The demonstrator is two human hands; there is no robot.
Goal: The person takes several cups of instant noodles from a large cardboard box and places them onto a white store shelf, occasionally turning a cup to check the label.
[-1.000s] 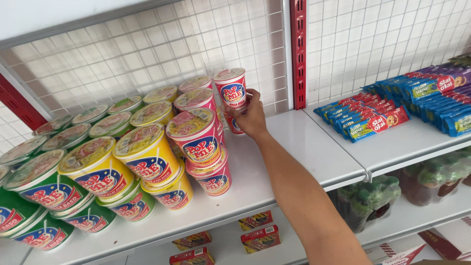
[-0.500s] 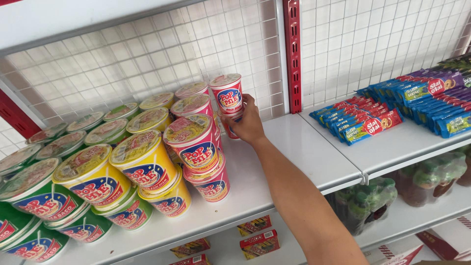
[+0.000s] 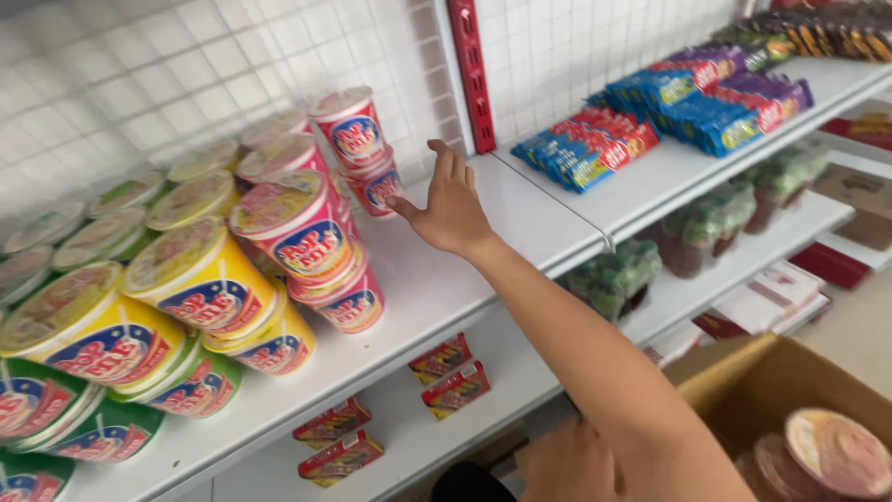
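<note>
My right hand (image 3: 451,206) is open above the white shelf (image 3: 437,288), fingers spread, thumb pointing at two stacked red noodle cups (image 3: 358,139) by the mesh back wall. It holds nothing and is just clear of the lower cup. Left of them lie rows of red cups (image 3: 297,228), yellow cups (image 3: 200,279) and green cups (image 3: 111,432), tipped on their sides and stacked. What looks like my left hand (image 3: 567,465) shows blurred at the bottom edge; its fingers cannot be made out.
An open cardboard box (image 3: 743,372) at the lower right holds more cups (image 3: 832,451). Blue, red and purple snack packs (image 3: 669,112) fill the right shelf. Small red packs (image 3: 446,372) lie on the lower shelf, green jars (image 3: 613,274) to their right. A red upright (image 3: 469,74) divides the shelves.
My right hand has let go of the top red cup, which now stands on the stack, and has opened and drawn back slightly. The view has shifted down and right, showing the box.
</note>
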